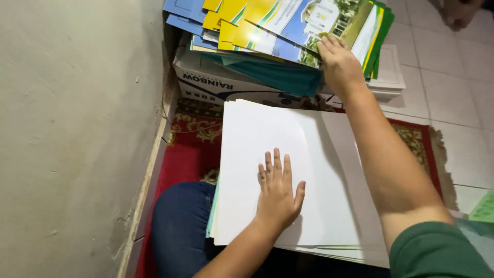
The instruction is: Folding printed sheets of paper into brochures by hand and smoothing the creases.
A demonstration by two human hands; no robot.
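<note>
Left hand [278, 190] lies flat, fingers spread, palm down on the stack of blank white sheets [267, 154] at centre frame; it presses, grips nothing. The stack rests on the person's lap, partly over the knee in blue jeans [180, 226] at lower left.

Right hand [337, 59] is stretched out to upper centre, fingers laid over the edge of the fanned pile of printed colour covers [288, 25] (yellow, blue, green, with a building photo). Fingers look curled onto the top cover, but whether it is pinched or only touched I cannot tell.

The covers pile sits on a cardboard box [206, 82], with a teal sheet [278, 74] sticking out underneath.

Progress, as a judgement: the white stack looks squared and held ready; no colour cover lies on it yet, so pulling one over is still undone. Many covers left in the pile.

Hard to see: the pile's top is cut off by the frame; the white stack's lower edge is hidden by the arm in a green sleeve [437, 252]. Red patterned rug [185, 154] below, plaster wall [77, 128] at left, tiled floor [453, 87] at right.
</note>
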